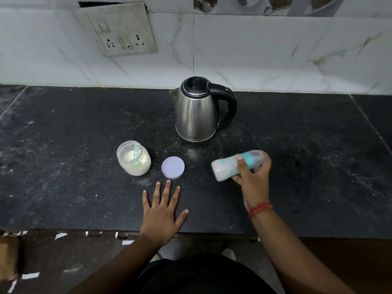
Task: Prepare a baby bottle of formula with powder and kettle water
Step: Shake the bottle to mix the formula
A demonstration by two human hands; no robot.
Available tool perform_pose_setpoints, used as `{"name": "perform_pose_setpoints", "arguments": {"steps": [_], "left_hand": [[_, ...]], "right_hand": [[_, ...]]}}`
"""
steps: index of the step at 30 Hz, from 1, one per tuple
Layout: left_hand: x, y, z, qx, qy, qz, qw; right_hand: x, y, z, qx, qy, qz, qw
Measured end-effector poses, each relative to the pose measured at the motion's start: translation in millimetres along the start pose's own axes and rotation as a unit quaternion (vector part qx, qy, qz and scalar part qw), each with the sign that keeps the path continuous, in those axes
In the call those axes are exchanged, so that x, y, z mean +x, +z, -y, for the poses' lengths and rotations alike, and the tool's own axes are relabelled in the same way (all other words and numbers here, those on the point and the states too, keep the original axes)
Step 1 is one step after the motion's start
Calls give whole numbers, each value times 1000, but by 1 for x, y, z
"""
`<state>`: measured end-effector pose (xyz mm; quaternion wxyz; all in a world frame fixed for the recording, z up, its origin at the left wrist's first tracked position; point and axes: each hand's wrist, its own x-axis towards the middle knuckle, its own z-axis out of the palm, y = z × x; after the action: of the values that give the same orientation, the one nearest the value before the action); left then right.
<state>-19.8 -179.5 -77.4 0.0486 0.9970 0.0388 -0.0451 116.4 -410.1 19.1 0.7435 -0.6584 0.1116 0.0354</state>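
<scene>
Our right hand [253, 174] grips the baby bottle [235, 165], tilted on its side at centre right, fingers curled round it. Our left hand [163, 211] rests flat on the counter [63, 166], fingers spread, below the lid [172, 167], open powder jar [134, 158] and kettle [199, 111].

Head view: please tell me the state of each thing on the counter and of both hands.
Kettle: upright, lid closed.
Powder jar: open, scoop inside.
Jar lid: off, lying on the counter.
Baby bottle: tilted, closed, milky inside.
Right hand: grips the bottle.
Left hand: flat on the counter.
</scene>
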Motion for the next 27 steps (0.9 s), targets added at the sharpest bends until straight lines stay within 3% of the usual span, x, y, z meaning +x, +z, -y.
{"name": "perform_pose_setpoints", "arguments": {"steps": [1, 4, 8, 11, 15, 18, 21, 22, 25, 27], "left_hand": [[0, 1, 0, -1, 0, -4, 1000], [0, 1, 2, 0, -2, 0, 1000], [0, 1, -1, 4, -4, -2, 1000], [0, 2, 2, 3, -4, -4, 1000], [0, 3, 0, 1, -2, -7, 1000], [0, 3, 2, 1, -3, -4, 1000], [1, 4, 1, 6, -5, 2, 1000], [1, 5, 1, 5, -4, 0, 1000], [0, 5, 3, 1, -2, -1, 1000], [1, 3, 2, 4, -2, -3, 1000]], "right_hand": [[2, 0, 1, 13, 4, -8, 1000], [4, -3, -2, -74, 20, 106, 991], [12, -10, 6, 15, 5, -11, 1000], [7, -4, 1, -88, 15, 114, 989], [6, -4, -2, 15, 16, 1, 1000], [3, -3, -7, -78, 10, 96, 992], [8, -8, -7, -6, 6, 1, 1000], [8, -8, -6, -1, 14, 9, 1000], [9, -5, -7, -109, 25, 146, 983], [14, -5, -2, -62, 12, 73, 995]]}}
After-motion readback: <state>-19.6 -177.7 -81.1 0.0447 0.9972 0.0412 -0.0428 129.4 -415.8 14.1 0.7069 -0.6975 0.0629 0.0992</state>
